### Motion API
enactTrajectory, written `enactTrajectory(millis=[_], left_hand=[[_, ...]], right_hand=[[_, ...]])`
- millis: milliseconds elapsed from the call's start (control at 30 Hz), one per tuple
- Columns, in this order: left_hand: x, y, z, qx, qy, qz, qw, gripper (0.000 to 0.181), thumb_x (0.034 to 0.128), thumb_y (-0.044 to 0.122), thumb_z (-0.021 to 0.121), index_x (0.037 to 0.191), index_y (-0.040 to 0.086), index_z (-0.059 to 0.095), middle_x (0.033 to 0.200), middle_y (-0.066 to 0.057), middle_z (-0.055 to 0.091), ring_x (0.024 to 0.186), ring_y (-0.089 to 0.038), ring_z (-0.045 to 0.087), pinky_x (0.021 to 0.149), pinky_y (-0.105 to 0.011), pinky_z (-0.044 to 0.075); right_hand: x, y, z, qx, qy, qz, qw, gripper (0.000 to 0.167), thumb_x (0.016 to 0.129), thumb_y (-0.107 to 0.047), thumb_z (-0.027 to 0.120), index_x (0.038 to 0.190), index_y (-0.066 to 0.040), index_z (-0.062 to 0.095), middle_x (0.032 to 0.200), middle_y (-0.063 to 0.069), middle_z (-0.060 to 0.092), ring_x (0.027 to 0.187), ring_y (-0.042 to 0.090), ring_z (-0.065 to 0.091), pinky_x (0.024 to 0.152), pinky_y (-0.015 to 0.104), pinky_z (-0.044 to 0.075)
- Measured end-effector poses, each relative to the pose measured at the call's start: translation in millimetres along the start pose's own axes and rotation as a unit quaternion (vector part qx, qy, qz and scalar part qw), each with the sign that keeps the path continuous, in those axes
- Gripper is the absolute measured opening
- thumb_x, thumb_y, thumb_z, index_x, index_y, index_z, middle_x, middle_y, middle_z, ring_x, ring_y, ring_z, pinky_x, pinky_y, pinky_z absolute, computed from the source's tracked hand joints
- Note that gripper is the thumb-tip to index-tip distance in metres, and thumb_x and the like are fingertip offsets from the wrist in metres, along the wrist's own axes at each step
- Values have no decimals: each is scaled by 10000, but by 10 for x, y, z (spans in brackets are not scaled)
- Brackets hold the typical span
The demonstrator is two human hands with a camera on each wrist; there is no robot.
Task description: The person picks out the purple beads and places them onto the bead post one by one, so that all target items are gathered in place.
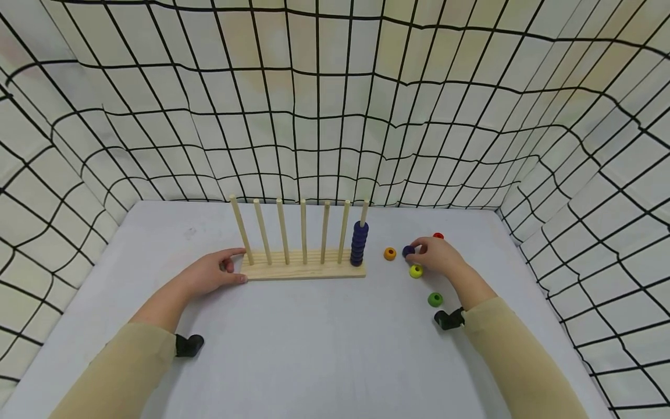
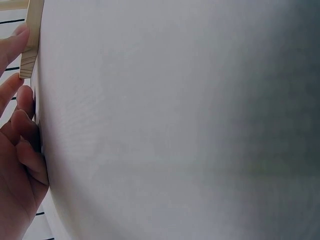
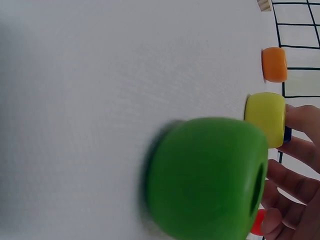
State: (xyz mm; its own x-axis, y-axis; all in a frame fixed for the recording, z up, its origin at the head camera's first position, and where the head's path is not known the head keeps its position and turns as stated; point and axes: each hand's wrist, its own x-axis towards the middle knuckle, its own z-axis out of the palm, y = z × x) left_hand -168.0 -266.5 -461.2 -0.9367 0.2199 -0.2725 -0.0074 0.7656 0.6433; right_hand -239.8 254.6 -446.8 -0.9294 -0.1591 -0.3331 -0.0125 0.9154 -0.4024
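A wooden peg rack with several upright pegs stands on the table. Its rightmost peg carries a stack of dark blue beads; the other pegs are bare. My left hand holds the rack's left end, thumb at the front corner and index finger at the back; the left wrist view shows the end of the wooden base between them. To the right of the rack, my right hand pinches a loose dark blue bead between thumb and index finger, mostly hidden behind the yellow bead in the right wrist view.
Around my right hand lie an orange bead, a yellow bead, a green bead and a partly hidden red bead. A white table bears everything. Black netting over white sheeting encloses its back and sides.
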Motion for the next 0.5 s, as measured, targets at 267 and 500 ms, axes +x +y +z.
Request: enactTrajectory(millis=[267,500], left_hand=[[3,-29,4,27,35,27,10000,777,855,372,778,1468,40,434,913,-57,510,784,-189,459,685,-339,361],[-1,-19,-1,22,50,8,10000,776,854,371,780,1468,45,436,912,-58,510,786,-192,460,691,-345,362]], right_hand=[[-36,-39,-26,-117,161,-103,9997,507,913,-435,689,1330,-156,618,1086,99,612,915,267,549,733,380,463],[-74,-79,-47,-181,328,-232,9990,526,916,-455,677,1342,-152,611,1094,89,618,883,252,552,702,359,458]])
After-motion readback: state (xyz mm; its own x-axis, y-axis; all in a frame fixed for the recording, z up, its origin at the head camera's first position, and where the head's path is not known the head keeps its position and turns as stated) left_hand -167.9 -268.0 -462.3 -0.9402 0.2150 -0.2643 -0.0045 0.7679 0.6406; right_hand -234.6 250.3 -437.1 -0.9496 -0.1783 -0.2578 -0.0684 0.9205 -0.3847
